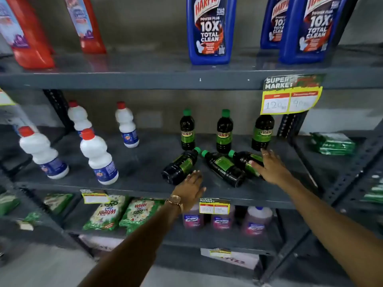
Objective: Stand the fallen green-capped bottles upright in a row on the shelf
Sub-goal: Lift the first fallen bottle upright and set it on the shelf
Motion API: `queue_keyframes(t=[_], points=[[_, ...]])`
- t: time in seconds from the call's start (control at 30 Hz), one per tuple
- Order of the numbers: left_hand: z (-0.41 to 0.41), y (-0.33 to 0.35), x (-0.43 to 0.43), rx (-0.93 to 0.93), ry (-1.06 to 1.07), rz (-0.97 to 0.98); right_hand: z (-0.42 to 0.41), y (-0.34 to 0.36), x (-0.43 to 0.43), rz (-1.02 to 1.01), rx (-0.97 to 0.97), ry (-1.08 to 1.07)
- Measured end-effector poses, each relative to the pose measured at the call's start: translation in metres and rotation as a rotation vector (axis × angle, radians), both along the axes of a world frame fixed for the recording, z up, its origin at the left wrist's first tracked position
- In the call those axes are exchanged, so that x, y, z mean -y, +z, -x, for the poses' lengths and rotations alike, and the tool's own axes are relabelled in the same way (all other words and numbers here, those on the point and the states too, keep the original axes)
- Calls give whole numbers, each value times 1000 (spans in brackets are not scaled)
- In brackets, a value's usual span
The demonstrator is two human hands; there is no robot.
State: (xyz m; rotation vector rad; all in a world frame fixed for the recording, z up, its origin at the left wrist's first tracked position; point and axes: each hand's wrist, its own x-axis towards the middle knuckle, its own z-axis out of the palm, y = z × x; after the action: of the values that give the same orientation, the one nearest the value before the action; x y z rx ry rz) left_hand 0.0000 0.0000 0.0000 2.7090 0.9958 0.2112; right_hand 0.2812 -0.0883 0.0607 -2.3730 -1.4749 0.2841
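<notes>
Three dark green-capped bottles stand upright at the back of the grey shelf: left one, middle one, right one. In front of them three more lie on their sides, caps pointing back: the left fallen bottle, the middle fallen bottle, the right fallen bottle. My right hand rests over the right fallen bottle, fingers spread on it. My left hand is at the base of the left fallen bottle, fingers apart, touching or just short of it.
Several white red-capped bottles stand on the shelf's left half. A yellow price tag hangs from the shelf above, over the right upright bottle. Blue bottles and red bottles stand on the upper shelf. Green packets lie below.
</notes>
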Motion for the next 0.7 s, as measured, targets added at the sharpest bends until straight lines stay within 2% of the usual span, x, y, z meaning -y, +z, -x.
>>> queue_keyframes(t=[0.13,0.23,0.4,0.6,0.7], points=[[-14,-13,-4,19,86,63,-4,-3,-19,132,26,-68],[-22,-22,-5,73,121,-3,-8,-7,-25,190,98,-46],[-24,-35,-7,43,121,-85,-17,-5,-26,224,183,-21],[-23,-32,-14,-21,88,-31,-25,-14,-21,100,87,-14],[-23,-33,-14,-27,89,-22,-32,-23,-12,-125,-65,-42]])
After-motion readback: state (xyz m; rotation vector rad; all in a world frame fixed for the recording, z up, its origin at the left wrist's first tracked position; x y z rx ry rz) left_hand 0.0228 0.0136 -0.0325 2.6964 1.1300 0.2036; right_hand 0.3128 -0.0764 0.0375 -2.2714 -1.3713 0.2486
